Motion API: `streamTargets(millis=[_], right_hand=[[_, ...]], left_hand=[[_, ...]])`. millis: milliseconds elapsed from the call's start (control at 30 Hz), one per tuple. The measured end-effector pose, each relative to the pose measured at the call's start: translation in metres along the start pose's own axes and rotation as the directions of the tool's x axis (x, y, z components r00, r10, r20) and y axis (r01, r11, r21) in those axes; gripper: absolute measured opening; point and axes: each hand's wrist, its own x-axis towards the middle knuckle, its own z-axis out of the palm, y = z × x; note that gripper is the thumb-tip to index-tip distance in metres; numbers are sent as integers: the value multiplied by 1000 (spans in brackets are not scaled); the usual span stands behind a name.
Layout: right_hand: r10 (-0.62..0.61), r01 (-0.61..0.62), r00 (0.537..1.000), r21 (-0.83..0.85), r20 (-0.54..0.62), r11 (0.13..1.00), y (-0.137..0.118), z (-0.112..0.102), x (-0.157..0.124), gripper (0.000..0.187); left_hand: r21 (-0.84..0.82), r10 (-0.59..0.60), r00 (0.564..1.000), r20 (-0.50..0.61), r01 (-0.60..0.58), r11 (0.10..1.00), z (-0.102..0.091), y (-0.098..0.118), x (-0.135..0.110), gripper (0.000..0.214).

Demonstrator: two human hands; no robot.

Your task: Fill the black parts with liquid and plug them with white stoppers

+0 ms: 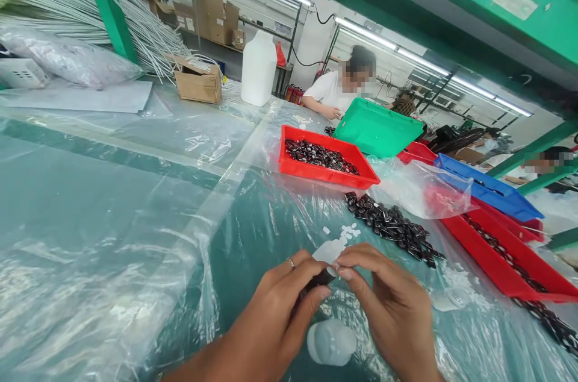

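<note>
My left hand (284, 291), a ring on one finger, grips a small glossy black piece (321, 278) between thumb and fingers. At the end of that piece, the thumb and forefinger of my right hand (391, 303) are pinched together; what they hold, if anything, is too small to make out. A pale oval shows at the piece's tip. Just beyond my fingers lie small white oval pieces (350, 231) and a flat white sheet or patch (329, 249). Below, between my hands, sits a rounded translucent white object (332, 342). A loose pile of similar black pieces (391, 225) spreads to the right.
A red tray (327, 179) of black pieces stands ahead, with a green tray (379, 128) behind it. At right are a long red tray (501, 261) and a blue tray (487, 186). A white jug (259, 68) and carton (197, 82) stand farther back. A person (329, 90) sits opposite.
</note>
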Motion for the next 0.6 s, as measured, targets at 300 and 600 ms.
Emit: streamTargets(millis=[300,600], right_hand=[[64,-62,997,39,-49,997,1,9,-3,12],[57,-56,996,17,-66,998,-3,7,-7,12]], left_hand=[[-14,-5,1000,-8,5,1000,3,0,-3,14],[-31,-8,998,-63,6,999,6,5,-7,15]])
